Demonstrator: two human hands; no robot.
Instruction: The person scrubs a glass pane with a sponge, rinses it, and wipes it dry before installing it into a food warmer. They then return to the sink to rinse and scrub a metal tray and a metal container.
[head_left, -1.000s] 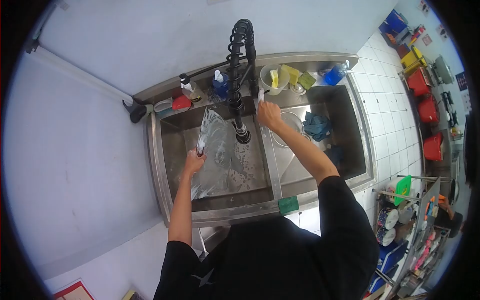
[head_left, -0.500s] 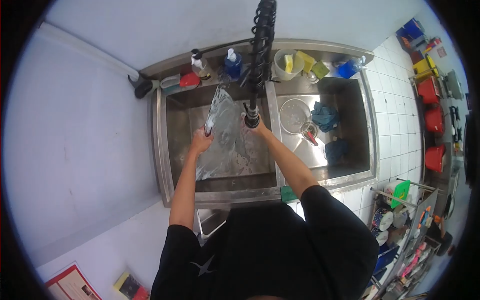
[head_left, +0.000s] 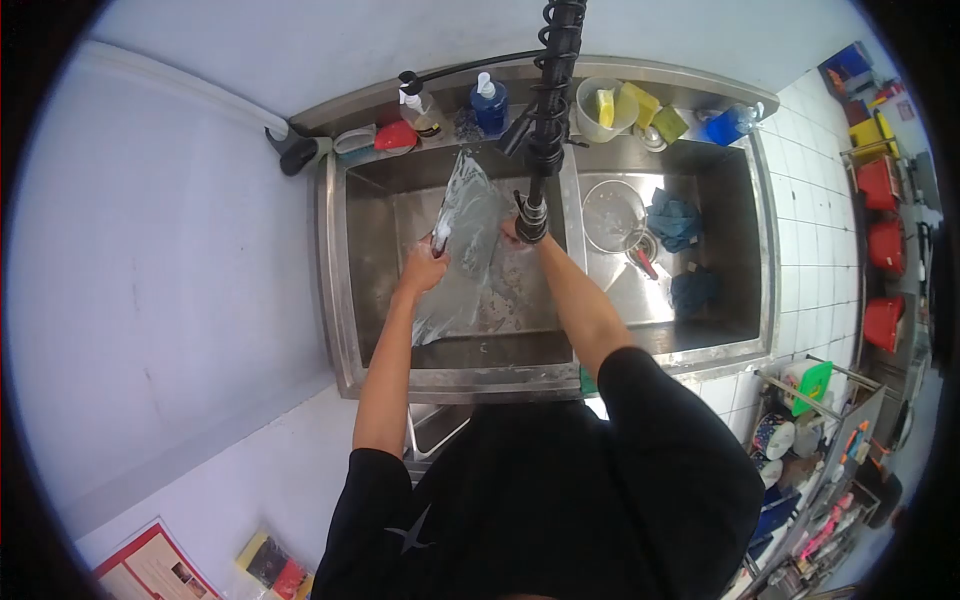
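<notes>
A flat, grey, soap-streaked panel (head_left: 468, 250) is held tilted inside the left sink basin (head_left: 380, 290). My left hand (head_left: 425, 267) is closed on its left edge, where white suds are thick. Close to the panel's right edge is my right hand (head_left: 513, 234), its fingers looking curled. The black spray tap (head_left: 532, 220) hangs in front of that hand and hides part of it, so what it holds cannot be made out.
Along the back ledge stand pump bottles (head_left: 489, 104), a tub with sponges (head_left: 604, 110) and a blue spray bottle (head_left: 730, 124). The right basin holds a round strainer (head_left: 614, 217) and blue cloths (head_left: 673, 220). A shelf (head_left: 835, 420) with wares stands at right.
The camera view has shifted, so the sink sits slightly farther right and higher. My right hand has moved slightly left relative to the spray tap. My left hand keeps hold of the panel.
</notes>
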